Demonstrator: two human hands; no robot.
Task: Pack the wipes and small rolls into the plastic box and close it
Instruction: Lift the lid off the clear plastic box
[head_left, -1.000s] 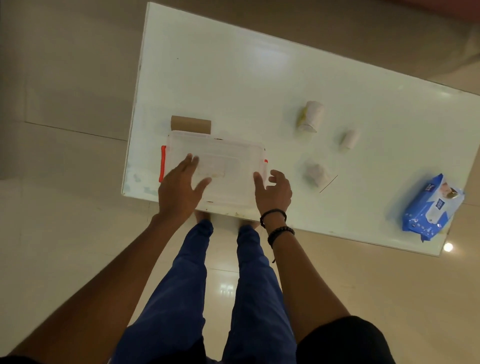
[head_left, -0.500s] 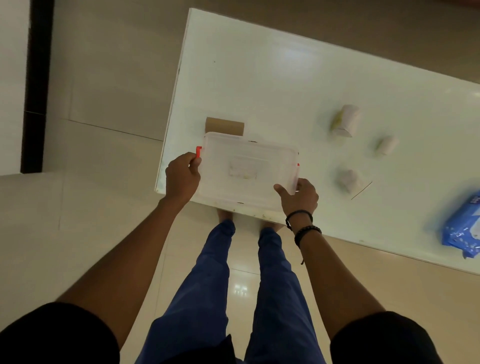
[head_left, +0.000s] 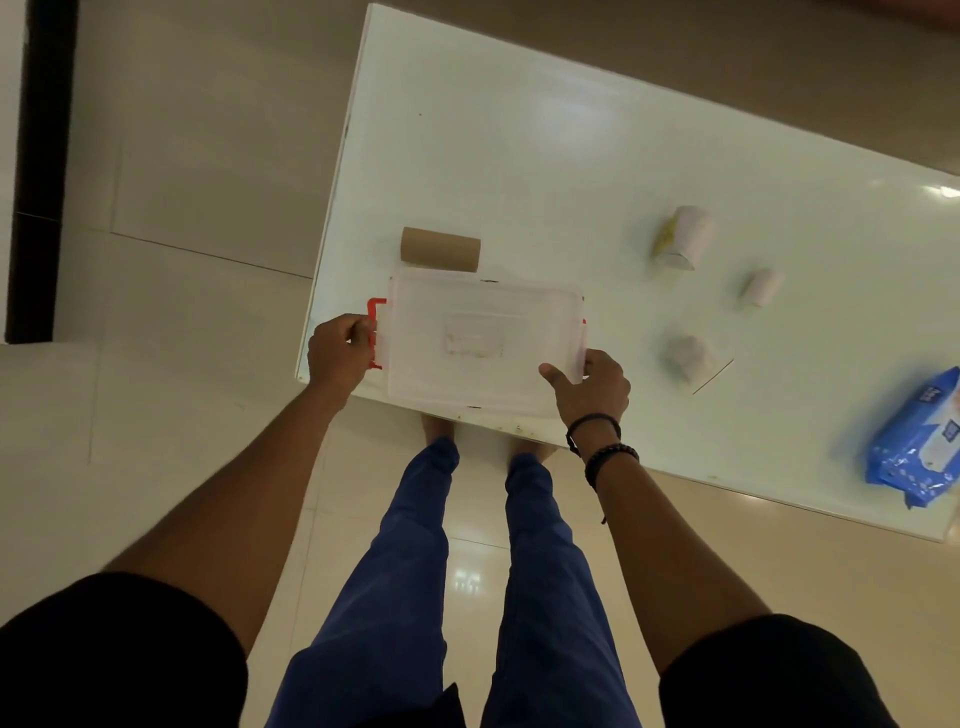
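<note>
A clear plastic box with its lid on and red side latches sits at the near left corner of the white table. My left hand grips the red latch on the box's left end. My right hand holds the box's right end, its fingers over the latch there. Three small whitish rolls lie to the right: one, one and one. A blue wipes pack lies at the table's right edge.
A brown cardboard tube lies just behind the box. A thin stick lies by the nearest roll. The table's near edge runs under the box, with my legs and the tiled floor below.
My hands left the lid top and went to the box's two ends. The left hand now pulls the red latch outward. The camera view shifted left.
</note>
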